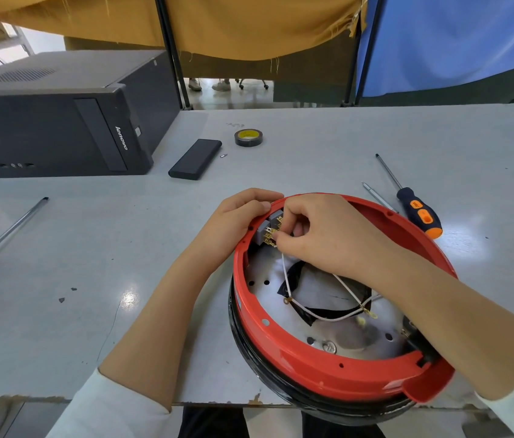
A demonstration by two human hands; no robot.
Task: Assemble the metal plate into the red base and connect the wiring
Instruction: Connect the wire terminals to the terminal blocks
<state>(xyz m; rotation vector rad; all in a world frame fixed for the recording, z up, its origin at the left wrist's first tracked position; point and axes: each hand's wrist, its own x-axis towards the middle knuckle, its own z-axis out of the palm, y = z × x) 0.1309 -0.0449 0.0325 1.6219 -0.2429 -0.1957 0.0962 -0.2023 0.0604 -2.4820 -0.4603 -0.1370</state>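
The round red base lies at the table's front edge, tilted, with a black ring under it. A shiny metal plate sits inside it, crossed by white wires with brass ring terminals and black sleeving. A grey terminal block with brass tabs is fixed inside the far left rim. My left hand grips the red rim from outside, next to the block. My right hand reaches inside and pinches a white wire's end against the brass tabs.
A black computer tower stands back left. A black flat case, a small screw bit and a tape roll lie behind the base. An orange-handled screwdriver lies right, another screwdriver left.
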